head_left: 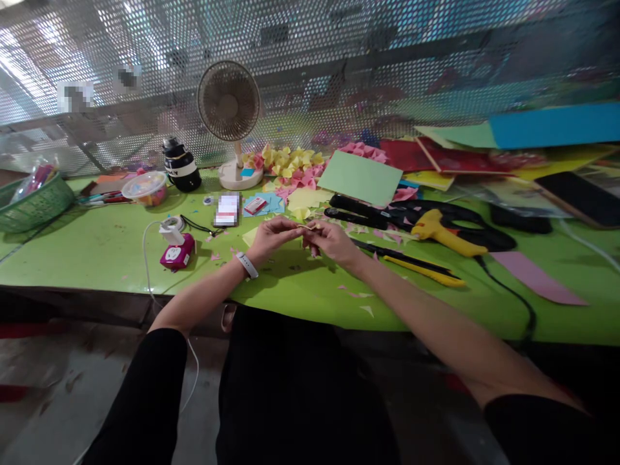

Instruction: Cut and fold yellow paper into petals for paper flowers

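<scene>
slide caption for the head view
Left hand and right hand hold a small paper piece over a littered green table.

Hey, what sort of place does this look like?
Probably a paper-craft workspace: a heap of folded yellow and pink paper pieces, stacked colored sheets, and what looks like a yellow glue gun share the green tabletop.

Bright backlight; blurry edges

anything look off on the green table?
Mostly untidy: paper scraps lie loose between the right hand and the table's front edge. A white cable hangs over that edge, where it might snag. Nothing looks clearly spilled or broken.
</scene>
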`<move>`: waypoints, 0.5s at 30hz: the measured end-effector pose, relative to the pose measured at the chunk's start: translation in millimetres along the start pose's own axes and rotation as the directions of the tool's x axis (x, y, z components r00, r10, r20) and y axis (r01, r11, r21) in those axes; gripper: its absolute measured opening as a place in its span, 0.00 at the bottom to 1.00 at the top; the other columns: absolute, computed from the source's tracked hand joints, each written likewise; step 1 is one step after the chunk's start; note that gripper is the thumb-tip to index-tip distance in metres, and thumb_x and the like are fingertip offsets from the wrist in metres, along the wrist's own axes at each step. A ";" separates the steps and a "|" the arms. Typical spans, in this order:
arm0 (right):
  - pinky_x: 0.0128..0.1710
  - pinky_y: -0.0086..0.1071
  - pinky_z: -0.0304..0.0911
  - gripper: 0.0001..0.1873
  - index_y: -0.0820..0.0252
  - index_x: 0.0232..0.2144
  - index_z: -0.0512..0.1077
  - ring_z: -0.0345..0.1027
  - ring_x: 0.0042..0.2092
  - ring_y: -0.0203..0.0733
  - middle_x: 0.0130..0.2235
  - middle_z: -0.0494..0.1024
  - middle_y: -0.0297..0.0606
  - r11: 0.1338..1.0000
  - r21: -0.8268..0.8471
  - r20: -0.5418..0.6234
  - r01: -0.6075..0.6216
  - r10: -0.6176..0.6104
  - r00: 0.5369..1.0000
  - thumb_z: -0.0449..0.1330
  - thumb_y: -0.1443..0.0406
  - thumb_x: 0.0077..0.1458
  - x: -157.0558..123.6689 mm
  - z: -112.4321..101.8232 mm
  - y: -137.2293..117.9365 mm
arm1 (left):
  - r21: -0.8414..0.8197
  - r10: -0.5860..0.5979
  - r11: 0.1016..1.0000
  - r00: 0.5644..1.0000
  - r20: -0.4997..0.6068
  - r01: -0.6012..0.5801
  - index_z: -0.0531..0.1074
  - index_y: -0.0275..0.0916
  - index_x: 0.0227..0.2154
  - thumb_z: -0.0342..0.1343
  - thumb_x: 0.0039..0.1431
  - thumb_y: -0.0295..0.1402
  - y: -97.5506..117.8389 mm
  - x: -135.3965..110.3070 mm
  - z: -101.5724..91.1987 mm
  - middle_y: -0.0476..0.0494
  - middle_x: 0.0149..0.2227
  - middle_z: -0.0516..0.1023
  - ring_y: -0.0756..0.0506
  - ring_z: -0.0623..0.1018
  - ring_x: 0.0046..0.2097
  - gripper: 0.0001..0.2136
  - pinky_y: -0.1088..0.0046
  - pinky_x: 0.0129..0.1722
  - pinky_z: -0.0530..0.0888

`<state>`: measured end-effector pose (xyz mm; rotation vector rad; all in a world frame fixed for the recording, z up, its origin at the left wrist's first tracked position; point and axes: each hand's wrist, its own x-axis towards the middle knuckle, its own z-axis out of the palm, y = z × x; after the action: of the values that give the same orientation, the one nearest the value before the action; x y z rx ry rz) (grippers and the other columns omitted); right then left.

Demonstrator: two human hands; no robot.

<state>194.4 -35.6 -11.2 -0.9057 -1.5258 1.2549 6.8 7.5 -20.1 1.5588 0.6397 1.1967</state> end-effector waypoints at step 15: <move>0.21 0.29 0.64 0.21 0.59 0.36 0.73 0.68 0.21 0.32 0.28 0.78 0.33 0.999 0.046 0.048 -0.009 0.006 0.999 0.70 0.49 0.51 0.9 -0.5 2.6 | -0.079 -0.051 0.995 0.999 0.018 0.052 0.79 0.37 0.26 0.73 0.46 0.41 0.5 0.6 -1.1 0.49 0.28 0.78 0.53 0.76 0.31 0.13 0.72 0.37 0.73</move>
<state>194.6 -34.1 -13.5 -0.8571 -1.5257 1.3210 5.9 8.3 -19.4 1.4755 0.6112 1.1562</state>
